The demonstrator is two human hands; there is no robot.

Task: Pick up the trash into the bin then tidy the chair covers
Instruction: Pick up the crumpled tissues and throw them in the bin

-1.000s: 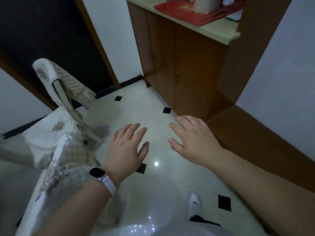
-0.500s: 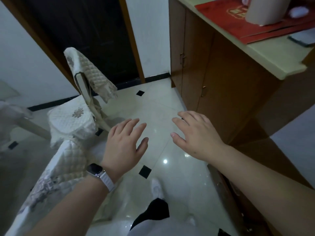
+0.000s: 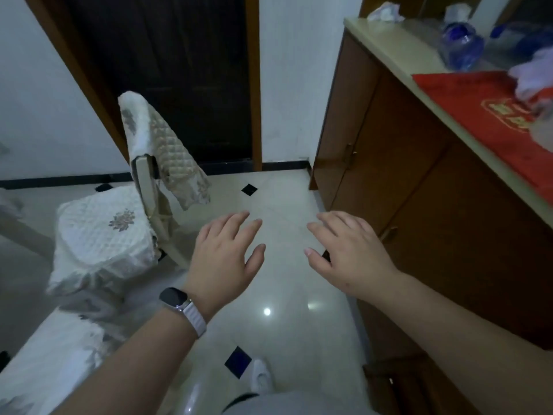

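Observation:
A chair stands at the left with a white quilted seat cover (image 3: 101, 235) and a quilted back cover (image 3: 161, 145) hanging crooked off its backrest, one flap drooping to the right. A second covered chair (image 3: 59, 348) shows at the lower left. My left hand (image 3: 224, 256), with a watch on the wrist, hovers above the floor with straight fingers and holds nothing. My right hand (image 3: 350, 250) hovers beside it, fingers spread and empty. Neither hand touches a cover. Crumpled white paper (image 3: 384, 12) lies on the countertop at the far right. No bin is in view.
A brown wooden cabinet (image 3: 419, 190) with a pale countertop runs along the right. On it lie a red folder (image 3: 490, 109), blue plastic bottles (image 3: 460, 46) and white wrappings. A dark doorway (image 3: 167, 70) is ahead. Glossy tiled floor (image 3: 278, 193) lies between chair and cabinet. My white shoe (image 3: 260, 375) is below.
The view has swung left and upward, bringing the doorway and countertop further into sight. Both hands stay open and held out in front, keeping about the same pose.

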